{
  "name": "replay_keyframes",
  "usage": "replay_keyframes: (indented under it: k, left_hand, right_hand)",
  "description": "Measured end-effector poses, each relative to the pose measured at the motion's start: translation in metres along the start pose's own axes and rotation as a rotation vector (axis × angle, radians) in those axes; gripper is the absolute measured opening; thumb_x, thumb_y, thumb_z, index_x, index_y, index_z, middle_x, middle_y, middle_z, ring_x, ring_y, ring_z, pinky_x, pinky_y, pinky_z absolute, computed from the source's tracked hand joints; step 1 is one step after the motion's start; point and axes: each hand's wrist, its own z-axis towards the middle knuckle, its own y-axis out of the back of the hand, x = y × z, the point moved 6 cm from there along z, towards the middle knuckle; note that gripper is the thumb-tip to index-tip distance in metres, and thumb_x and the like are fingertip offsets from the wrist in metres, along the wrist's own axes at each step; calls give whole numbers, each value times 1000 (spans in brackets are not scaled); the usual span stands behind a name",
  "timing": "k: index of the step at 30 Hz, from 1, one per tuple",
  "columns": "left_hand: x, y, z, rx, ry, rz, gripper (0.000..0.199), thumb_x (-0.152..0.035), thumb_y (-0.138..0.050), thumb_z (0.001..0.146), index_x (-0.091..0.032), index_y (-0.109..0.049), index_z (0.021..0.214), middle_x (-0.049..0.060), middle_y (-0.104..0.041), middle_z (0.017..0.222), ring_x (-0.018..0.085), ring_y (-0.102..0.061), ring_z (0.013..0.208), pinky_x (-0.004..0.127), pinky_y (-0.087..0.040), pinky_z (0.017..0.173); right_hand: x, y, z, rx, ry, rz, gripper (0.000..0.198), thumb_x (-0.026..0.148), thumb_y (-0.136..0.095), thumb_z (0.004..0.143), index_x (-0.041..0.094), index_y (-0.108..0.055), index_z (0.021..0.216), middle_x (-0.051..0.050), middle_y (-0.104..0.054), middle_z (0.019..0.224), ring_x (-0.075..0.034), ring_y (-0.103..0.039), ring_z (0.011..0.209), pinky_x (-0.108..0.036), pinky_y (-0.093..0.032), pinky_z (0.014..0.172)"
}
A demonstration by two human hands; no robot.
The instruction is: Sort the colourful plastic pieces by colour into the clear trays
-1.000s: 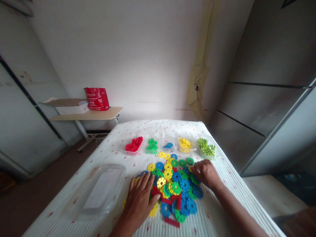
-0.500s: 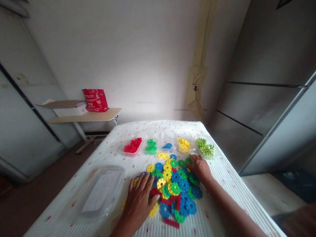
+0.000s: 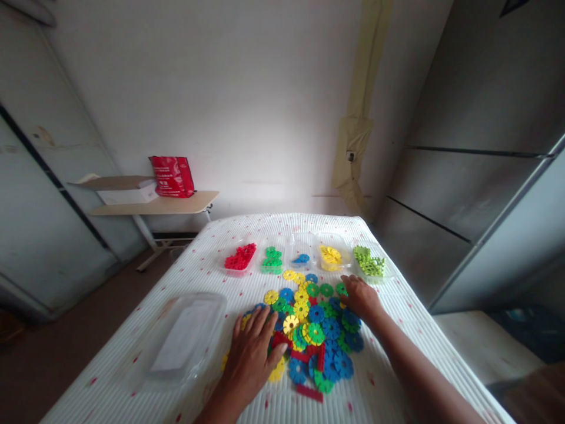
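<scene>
Lying palm-down, fingers spread, your left grip (image 3: 251,350) touches a multicoloured pile of notched plastic discs (image 3: 301,311), mostly right of it; your half-curled right grip (image 3: 361,296) is at a green notched plastic disc (image 3: 340,289) (what it holds, I cannot tell).

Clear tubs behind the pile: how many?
5 in a row, left to right: red-piece tub, green-piece tub, blue-piece tub, yellow-piece tub, lime-piece tub.
</scene>
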Motion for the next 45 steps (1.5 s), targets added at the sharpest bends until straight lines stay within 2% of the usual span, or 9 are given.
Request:
replay_keyframes:
  k: [10,13,18,23,28,34,38,41,45]
  left_hand:
    - [0,1,-1,30,30,-19,48,-47,-44,86,-22,-51,127,9,-53,131,27,-46,120,46,-34,99]
    - [1,1,-1,32,42,-37,47,-45,-45,86,-22,-50,127,9,-53,131,27,-45,121,46,-35,98]
    - [-1,2,0,39,30,-28,46,-44,-45,86,-21,-51,126,10,-52,131,27,-46,119,46,-36,97]
    - [-1,5,1,45,32,-22,45,-46,-43,87,-23,-52,125,10,-53,130,27,-47,119,47,-37,97]
    - [-3,9,1,8,27,-46,45,-44,-45,87,-22,-52,125,10,-53,129,27,-48,117,46,-36,98]
    - [-6,17,3,-17,39,-69,40,-40,-45,88,-22,-54,122,10,-54,126,26,-51,114,48,-36,98]
    - [-5,20,4,-52,54,-80,38,-39,-44,88,-21,-56,120,9,-56,123,24,-52,112,46,-38,98]
    - [-5,18,4,-57,50,-67,38,-39,-45,88,-21,-56,119,10,-56,123,25,-53,111,46,-39,96]
    - [-4,16,3,-58,53,-68,37,-39,-44,88,-21,-56,119,10,-56,123,25,-53,111,46,-39,96]
  right_hand:
    - [-1,8,-6,78,-53,-50,19,24,-52,78,17,-60,94,-12,-67,95,-24,-64,87,-28,-44,64]
    - [-1,15,-8,51,-66,-56,20,26,-50,79,18,-59,96,-11,-68,93,-24,-65,83,-28,-43,62]
    - [25,25,-1,-4,11,-8,26,30,-49,82,18,-58,103,-10,-68,94,-24,-65,85,-28,-43,64]
    - [49,18,11,102,29,-31,29,30,-58,77,17,-60,103,-13,-66,102,-24,-62,95,-29,-45,69]
    - [59,15,16,127,44,-25,29,21,-58,73,18,-62,102,-13,-64,104,-26,-61,96,-31,-45,69]
    - [53,12,15,81,40,-25,31,26,-54,74,17,-60,103,-14,-63,103,-28,-60,96,-38,-42,75]
    - [47,18,13,19,56,59,31,29,-52,76,20,-58,106,-10,-63,103,-24,-60,95,-34,-40,75]
    - [56,22,12,-25,134,114,32,30,-52,78,21,-56,109,-9,-63,106,-22,-59,98,-32,-39,78]
    - [73,15,11,7,165,103,34,30,-52,79,20,-56,112,-10,-64,106,-24,-59,98,-32,-39,78]
